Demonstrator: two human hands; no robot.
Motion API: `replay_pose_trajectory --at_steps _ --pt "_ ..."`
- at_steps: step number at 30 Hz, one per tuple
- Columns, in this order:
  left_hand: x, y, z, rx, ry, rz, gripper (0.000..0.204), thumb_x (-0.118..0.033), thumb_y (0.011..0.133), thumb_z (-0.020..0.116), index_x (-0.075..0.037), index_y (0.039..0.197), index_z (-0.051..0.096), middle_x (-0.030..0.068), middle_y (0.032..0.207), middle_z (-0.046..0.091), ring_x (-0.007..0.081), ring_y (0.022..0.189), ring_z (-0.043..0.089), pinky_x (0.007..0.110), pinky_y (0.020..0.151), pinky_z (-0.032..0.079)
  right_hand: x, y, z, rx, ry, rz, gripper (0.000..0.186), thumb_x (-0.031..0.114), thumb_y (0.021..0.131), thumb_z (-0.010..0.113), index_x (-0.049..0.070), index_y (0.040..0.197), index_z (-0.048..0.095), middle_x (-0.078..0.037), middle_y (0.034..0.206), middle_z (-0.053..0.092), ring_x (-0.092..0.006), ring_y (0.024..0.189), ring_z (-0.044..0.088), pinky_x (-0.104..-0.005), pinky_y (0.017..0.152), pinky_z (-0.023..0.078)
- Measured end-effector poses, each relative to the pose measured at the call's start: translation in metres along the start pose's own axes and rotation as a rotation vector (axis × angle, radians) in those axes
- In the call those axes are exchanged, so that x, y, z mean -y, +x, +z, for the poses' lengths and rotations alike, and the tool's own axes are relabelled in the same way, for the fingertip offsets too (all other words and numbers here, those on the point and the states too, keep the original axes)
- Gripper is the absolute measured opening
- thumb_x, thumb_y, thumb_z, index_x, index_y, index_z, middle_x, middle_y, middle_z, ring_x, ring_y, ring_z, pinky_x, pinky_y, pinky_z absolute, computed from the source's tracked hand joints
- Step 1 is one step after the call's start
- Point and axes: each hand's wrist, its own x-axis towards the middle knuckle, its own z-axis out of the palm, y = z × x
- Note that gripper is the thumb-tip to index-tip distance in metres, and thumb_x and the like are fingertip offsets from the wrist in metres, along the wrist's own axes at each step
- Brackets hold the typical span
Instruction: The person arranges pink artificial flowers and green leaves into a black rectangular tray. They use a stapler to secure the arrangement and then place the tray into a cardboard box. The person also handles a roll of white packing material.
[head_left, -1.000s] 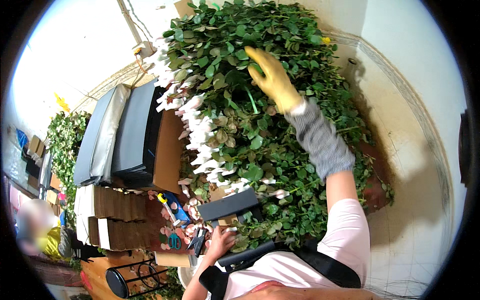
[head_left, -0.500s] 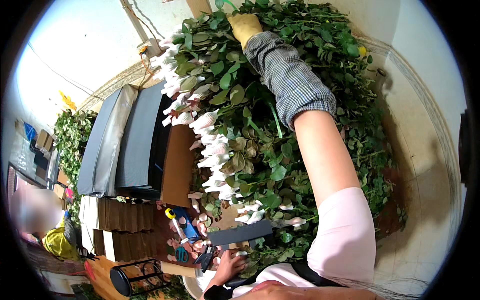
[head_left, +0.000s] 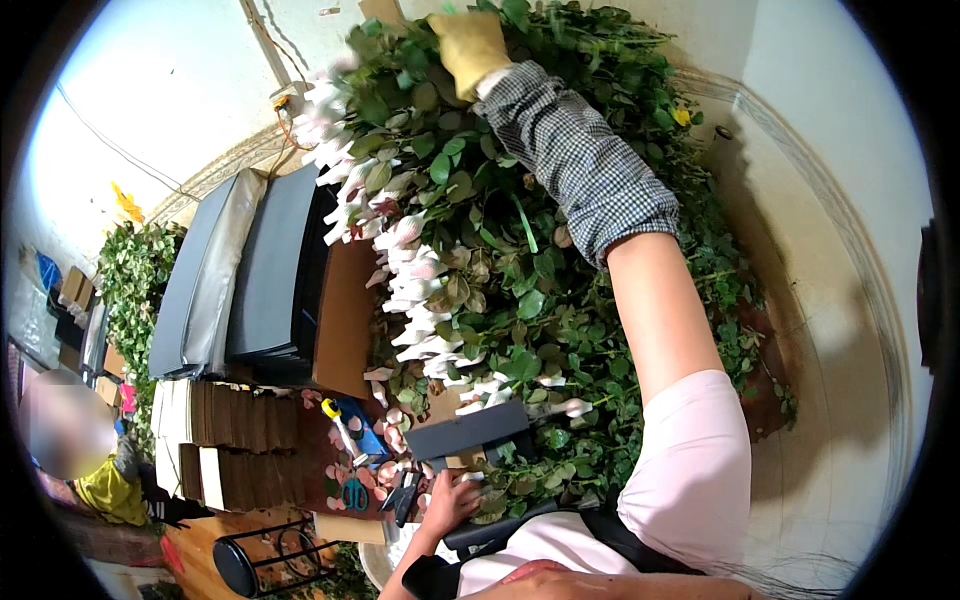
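Note:
A large pile of roses (head_left: 540,270) lies before me, leafy stems to the right and heads in white mesh sleeves (head_left: 415,275) along the left side. At the far end of the pile, my right hand (head_left: 470,55), in a yellow glove with a checked sleeve above it, is closed on rose stems; foliage and blur hide its fingertips. My bare left hand (head_left: 455,500) rests low at the near end, fingers apart, beside a dark grey strip of card (head_left: 468,430). A single sleeved rose (head_left: 573,407) lies right of that strip.
Left of the pile stand dark grey sheets (head_left: 275,270) and stacked brown cardboard (head_left: 240,430). Teal scissors (head_left: 354,494), a black stapler-like tool (head_left: 403,497), a yellow-handled cutter (head_left: 332,410) and loose petals lie nearby. A black stool (head_left: 235,567) and another person (head_left: 110,490) are at lower left.
My gloved right hand has shifted slightly left, and the leaves and rose heads near it are blurred with motion. The whole view has shifted a little. My left hand stays by the grey strip.

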Motion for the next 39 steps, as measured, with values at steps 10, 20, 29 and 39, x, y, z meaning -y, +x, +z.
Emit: replay_pose_trajectory --at_steps 10,20,29,39 --pt "0.004 -0.009 0.008 -0.126 -0.031 0.074 0.036 -0.020 0.075 0.082 -0.012 0.109 0.071 0.0195 0.112 0.054 0.0406 0.106 0.055 0.048 0.093 0.048 0.033 -0.131 -0.055 0.580 -0.028 -0.357 0.058 -0.002 0.090 0.053 0.014 0.146 0.051 -0.013 0.117 0.069 -0.0263 0.119 0.062 -0.0421 0.105 0.046" --pt "0.008 -0.009 0.010 -0.146 -0.027 0.078 0.033 -0.020 0.076 0.082 -0.015 0.106 0.072 0.0181 0.111 0.055 0.0398 0.107 0.056 0.047 0.093 0.048 0.075 -0.105 -0.132 0.082 0.204 -0.392 0.033 0.004 0.088 0.056 0.014 0.116 0.069 -0.006 0.098 0.073 -0.0239 0.093 0.069 -0.0365 0.095 0.051" --pt "0.012 0.002 0.022 -0.149 -0.039 0.113 0.032 -0.019 0.078 0.081 -0.015 0.109 0.072 0.0193 0.112 0.052 0.0410 0.108 0.055 0.049 0.093 0.048 -0.031 -0.138 -0.126 0.712 -0.357 -0.134 0.044 0.000 0.094 0.056 0.020 0.132 0.063 -0.006 0.130 0.067 -0.0229 0.125 0.059 -0.0402 0.120 0.034" --pt "0.012 -0.001 0.017 -0.139 -0.011 0.093 0.038 -0.017 0.073 0.083 -0.014 0.109 0.072 0.0187 0.113 0.053 0.0408 0.108 0.055 0.048 0.093 0.049 -0.030 -0.104 -0.090 0.442 -0.305 -0.299 0.042 0.001 0.093 0.058 0.020 0.130 0.055 -0.007 0.092 0.066 -0.0261 0.081 0.067 -0.0390 0.067 0.060"
